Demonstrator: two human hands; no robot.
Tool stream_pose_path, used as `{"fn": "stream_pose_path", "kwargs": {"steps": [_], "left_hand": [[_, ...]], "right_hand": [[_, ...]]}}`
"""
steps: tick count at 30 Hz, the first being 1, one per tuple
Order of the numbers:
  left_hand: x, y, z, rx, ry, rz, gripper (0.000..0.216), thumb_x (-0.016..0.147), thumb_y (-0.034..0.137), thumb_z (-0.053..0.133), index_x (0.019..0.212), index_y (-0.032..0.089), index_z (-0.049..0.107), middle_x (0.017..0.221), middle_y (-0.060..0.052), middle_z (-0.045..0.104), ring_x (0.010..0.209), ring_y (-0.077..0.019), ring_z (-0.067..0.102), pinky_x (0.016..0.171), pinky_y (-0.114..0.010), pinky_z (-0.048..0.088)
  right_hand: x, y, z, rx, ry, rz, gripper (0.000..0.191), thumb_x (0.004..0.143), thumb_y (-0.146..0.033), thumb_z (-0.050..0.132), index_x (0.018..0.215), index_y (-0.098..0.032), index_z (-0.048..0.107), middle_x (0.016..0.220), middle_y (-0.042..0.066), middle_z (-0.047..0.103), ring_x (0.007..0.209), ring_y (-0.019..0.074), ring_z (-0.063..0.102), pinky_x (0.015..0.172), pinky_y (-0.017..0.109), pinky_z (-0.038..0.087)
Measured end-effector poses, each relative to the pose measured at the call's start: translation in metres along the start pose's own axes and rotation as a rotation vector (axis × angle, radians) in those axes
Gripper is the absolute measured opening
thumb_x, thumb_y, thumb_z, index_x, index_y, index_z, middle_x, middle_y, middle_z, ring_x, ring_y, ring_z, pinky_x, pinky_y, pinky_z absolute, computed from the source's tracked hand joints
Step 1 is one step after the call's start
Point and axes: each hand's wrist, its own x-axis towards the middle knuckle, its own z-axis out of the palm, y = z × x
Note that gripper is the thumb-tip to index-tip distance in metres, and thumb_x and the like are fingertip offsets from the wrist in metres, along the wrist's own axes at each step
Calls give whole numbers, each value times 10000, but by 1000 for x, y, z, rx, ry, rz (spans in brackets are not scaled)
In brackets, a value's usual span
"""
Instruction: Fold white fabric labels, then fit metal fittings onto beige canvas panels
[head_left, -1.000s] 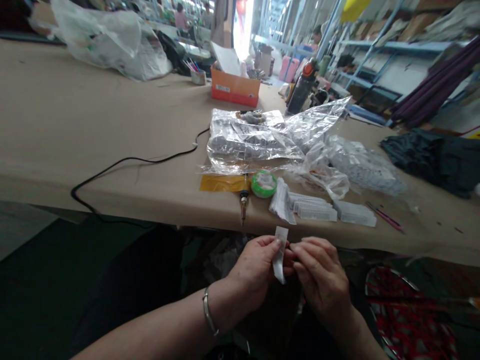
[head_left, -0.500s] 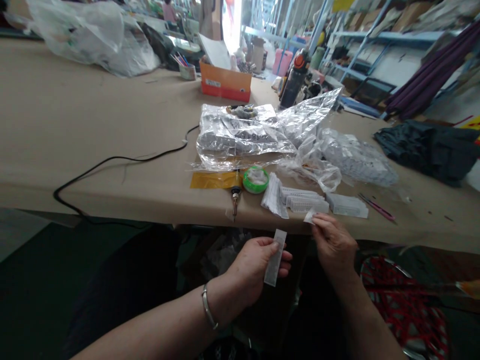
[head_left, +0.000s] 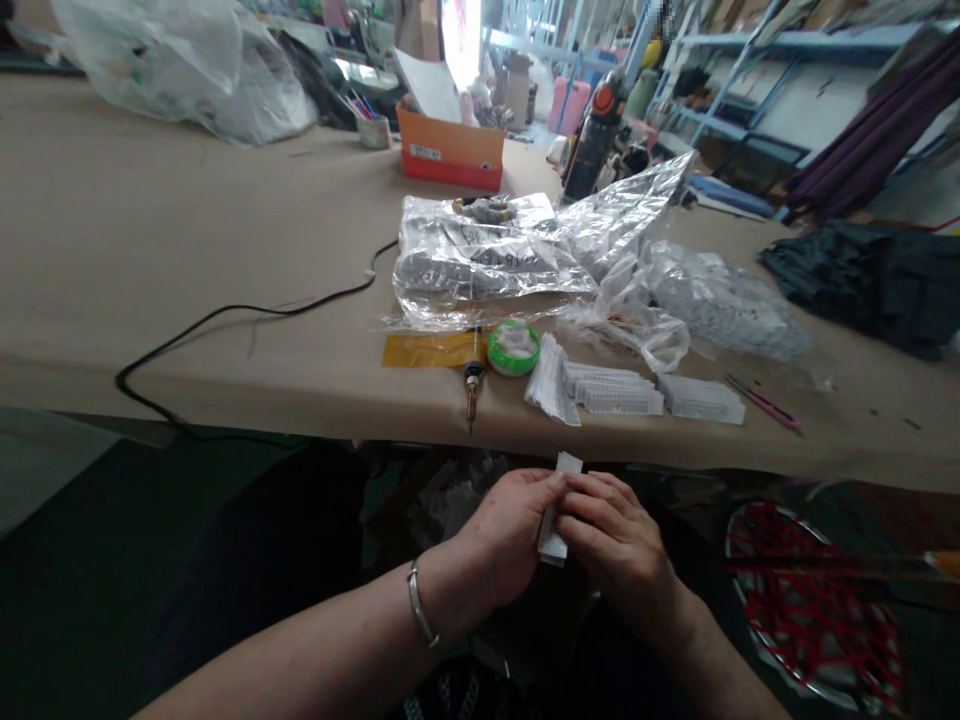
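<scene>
The green tub point(head_left: 514, 369) sits on the table point(head_left: 187, 220). The white strip point(head_left: 554, 542) is up off the table, nearer the person than the green tub and a bit to its right. The left hand point(head_left: 499, 530) pinches the strip, with its thumb pressed on the front. That grip seems to keep the strip from slipping, and both its ends poke out. The right hand point(head_left: 622, 540) has its fingers bent and laid against the strip's other side, maybe to keep it straight. I cannot tell if those fingertips pinch anything, because they are tucked behind.

Just right of the green tub is a spread-out pile point(head_left: 551, 382) of white strips. Next to it, farther right, come a middle pile point(head_left: 615, 390) and a neat pile point(head_left: 701, 399). They are in a row near the front, likely so they are easy to reach. Past them, well to the right of the green tub, lie pink tweezers point(head_left: 765, 404).

Just left of the green tub is a metal-tipped tool point(head_left: 472, 380). It lies over a yellow-brown sheet point(head_left: 424, 350), perhaps put there to look after the table. Behind the green tub is a shiny clear bag point(head_left: 495, 270).
</scene>
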Motion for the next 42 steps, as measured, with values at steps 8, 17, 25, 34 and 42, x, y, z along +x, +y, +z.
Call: {"fn": "stream_pose_path", "kwargs": {"steps": [8, 17, 25, 34, 42], "left_hand": [[-2, 4, -1, 226, 93, -81, 130, 848, 209, 591, 890, 87, 605, 792, -112, 682, 630, -146, 648, 598, -256, 544], [-3, 2, -4, 286, 118, -93, 123, 868, 199, 561, 869, 79, 585, 785, -109, 673, 591, -125, 634, 572, -239, 536], [-7, 1, -2, 257, 107, -96, 157, 878, 223, 537, 880, 81, 604, 765, -98, 667, 551, -114, 605, 567, -250, 514], [-9, 2, -14, 96, 120, 69, 125, 697, 185, 695, 707, 91, 614, 661, -37, 605, 558, -92, 538, 538, -208, 392], [-12, 3, -19, 36, 115, 82, 158, 669, 214, 721, 708, 101, 616, 673, -39, 616, 575, -98, 538, 544, -214, 381]], "right_hand": [[-20, 71, -42, -533, 128, 363, 482, 912, -332, 524, 1333, -108, 450, 1222, 197, 567, 1211, 325, 470, 978, 530, 432], [-53, 119, -65, -615, 106, 409, 204, 921, -275, 501, 1014, -169, 648, 1047, 102, 670, 1010, 234, 599, 907, 409, 468], [-19, 45, -41, -218, 306, 304, 99, 849, -136, 585, 925, -198, 601, 992, 79, 666, 1031, 235, 615, 912, 440, 487], [-4, -23, 15, -22, -33, 0, 151, 853, -71, 540, 922, -175, 626, 1054, 98, 696, 1155, 237, 577, 985, 442, 466], [0, -18, 10, -46, -108, -52, 164, 879, -89, 516, 953, -179, 631, 1104, 102, 688, 1212, 239, 539, 1005, 451, 467]]}}
